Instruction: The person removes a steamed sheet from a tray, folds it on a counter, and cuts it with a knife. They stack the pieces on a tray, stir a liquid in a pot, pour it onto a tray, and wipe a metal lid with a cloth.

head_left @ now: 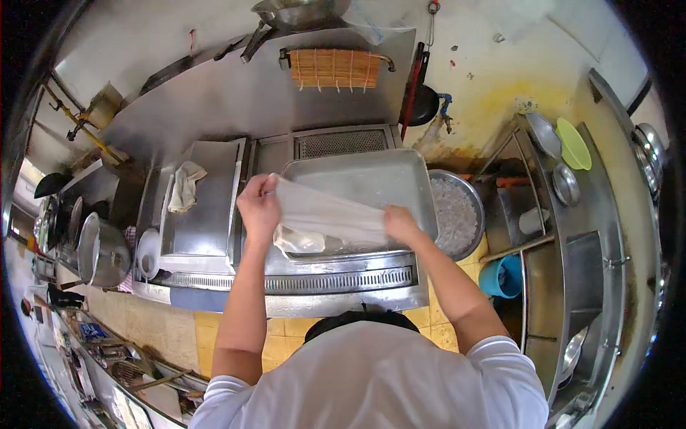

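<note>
A thin, pale, wet-looking cloth point(332, 212) is stretched between my two hands. My left hand point(260, 206) grips its upper left end with the fingers curled in. At the lower right end, my right hand point(401, 224) is closed on the same cloth. Below it sits a large rectangular metal tray point(400, 171) with a shallow, cloudy, wet bottom. Over the tray's near left edge lies a folded, off-white piece of material point(299, 242), partly overlapped by the stretched cloth.
Right of the tray stands a round metal basin point(480, 214) of whitish pieces. A towel point(186, 186) lies on the metal counter point(207, 229) at left, near a large pot point(103, 250). On the floor at right is a blue bucket point(509, 277). A bamboo mat point(334, 69) hangs behind.
</note>
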`<state>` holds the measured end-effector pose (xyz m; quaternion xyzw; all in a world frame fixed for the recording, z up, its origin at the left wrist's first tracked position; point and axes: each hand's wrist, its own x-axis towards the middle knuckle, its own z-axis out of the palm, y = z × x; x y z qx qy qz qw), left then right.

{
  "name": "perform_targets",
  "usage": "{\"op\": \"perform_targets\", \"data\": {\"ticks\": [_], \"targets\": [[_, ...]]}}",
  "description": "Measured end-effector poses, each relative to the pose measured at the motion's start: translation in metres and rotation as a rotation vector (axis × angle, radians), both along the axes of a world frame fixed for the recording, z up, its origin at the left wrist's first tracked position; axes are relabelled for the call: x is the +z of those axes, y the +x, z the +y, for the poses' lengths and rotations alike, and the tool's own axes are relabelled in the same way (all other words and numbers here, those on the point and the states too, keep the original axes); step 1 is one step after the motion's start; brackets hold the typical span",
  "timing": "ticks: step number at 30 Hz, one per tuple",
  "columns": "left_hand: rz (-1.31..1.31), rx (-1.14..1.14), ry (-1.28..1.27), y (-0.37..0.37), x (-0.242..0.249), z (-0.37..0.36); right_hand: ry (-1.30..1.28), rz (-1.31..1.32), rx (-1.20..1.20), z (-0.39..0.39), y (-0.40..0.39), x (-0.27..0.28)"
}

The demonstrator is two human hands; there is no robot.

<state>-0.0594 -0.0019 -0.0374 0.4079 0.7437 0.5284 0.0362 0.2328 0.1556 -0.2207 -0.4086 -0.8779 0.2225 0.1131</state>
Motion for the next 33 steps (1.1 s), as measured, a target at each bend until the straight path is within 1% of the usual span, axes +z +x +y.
{"op": "perform_targets", "data": {"ticks": [1, 2, 3, 5, 6, 7, 8, 9, 10, 11, 12, 13, 14, 16, 17, 19, 20, 22, 23, 24, 25, 27, 28, 29, 30, 31, 33], "targets": [[0.024, -0.026, -0.023, -0.009, -0.018, -0.003, 0.027, -0.106, -0.034, 0.004, 0.019, -0.008], [0.050, -0.054, -0.043, -0.016, -0.051, -0.005, 0.057, -0.211, -0.069, 0.005, 0.029, -0.011], [0.072, -0.083, -0.062, -0.018, -0.084, -0.006, 0.193, -0.172, -0.059, -0.004, 0.030, -0.008], [0.097, -0.208, -0.501, 0.002, -0.132, -0.005, 0.464, -0.090, -0.035, -0.026, 0.019, 0.004], [0.181, -0.276, -0.661, 0.012, -0.160, -0.005, 0.269, -0.234, 0.022, -0.025, 0.007, 0.006], [0.266, -0.343, -0.821, 0.020, -0.184, -0.004, 0.171, -0.355, 0.048, -0.024, 0.001, 0.005], [0.291, -0.392, -0.853, 0.022, -0.202, -0.003, 0.068, -0.473, 0.072, -0.023, -0.005, -0.002], [0.318, -0.442, -0.882, 0.025, -0.205, -0.001, -0.035, -0.590, 0.094, -0.021, -0.008, -0.007], [0.347, -0.492, -0.908, 0.028, -0.208, 0.005, -0.034, -0.603, 0.070, -0.015, -0.009, -0.011], [0.283, -0.480, -0.839, 0.029, -0.210, 0.011, -0.035, -0.617, 0.048, -0.008, -0.009, -0.014], [0.217, -0.467, -0.773, 0.033, -0.189, 0.017, -0.038, -0.631, 0.029, -0.002, -0.009, -0.015], [0.152, -0.454, -0.706, 0.039, -0.165, 0.024, -0.065, -0.533, 0.014, 0.000, -0.018, 0.008], [0.122, -0.453, -0.555, 0.048, -0.140, 0.033, -0.090, -0.436, 0.001, 0.000, -0.034, 0.046], [0.079, -0.466, -0.264, 0.067, -0.088, 0.044, -0.250, 0.375, 0.130, -0.008, -0.059, 0.089], [0.071, -0.481, -0.117, 0.072, -0.063, 0.049, -0.378, 0.418, 0.108, -0.016, -0.068, 0.104], [0.111, -0.407, 0.047, 0.062, -0.028, 0.049, -0.633, 0.506, 0.063, -0.024, -0.082, 0.123], [0.131, -0.372, 0.128, 0.054, -0.013, 0.045, -0.522, 0.414, 0.044, -0.023, -0.076, 0.117], [0.078, -0.255, 0.248, 0.019, 0.015, 0.028, -0.296, 0.228, 0.005, -0.016, -0.047, 0.087], [-0.077, -0.090, 0.174, 0.005, 0.018, 0.021, -0.250, 0.199, -0.016, -0.005, -0.024, 0.057], [-0.085, -0.011, 0.105, -0.005, 0.021, 0.012, -0.204, 0.169, -0.035, 0.009, -0.001, 0.031], [-0.058, -0.031, 0.116, -0.004, 0.012, 0.008, -0.152, 0.037, -0.031, 0.020, 0.012, 0.021], [-0.003, -0.074, 0.133, -0.003, -0.024, 0.005, -0.051, -0.224, -0.025, 0.033, 0.026, 0.009], [0.050, -0.177, 0.144, 0.004, -0.050, 0.011, -0.115, -0.034, -0.032, 0.027, 0.015, 0.028], [0.078, -0.246, 0.101, 0.025, -0.059, 0.017, -0.182, 0.154, -0.039, 0.010, -0.006, 0.060], [0.103, -0.318, 0.048, 0.047, -0.064, 0.020, -0.126, 0.420, 0.052, -0.007, -0.033, 0.081], [0.127, -0.347, 0.050, 0.062, -0.062, 0.023, -0.065, 0.686, 0.139, -0.020, -0.056, 0.100], [0.186, -0.412, 0.065, 0.082, -0.039, 0.029, -0.386, 0.470, 0.102, -0.038, -0.070, 0.132]]}}
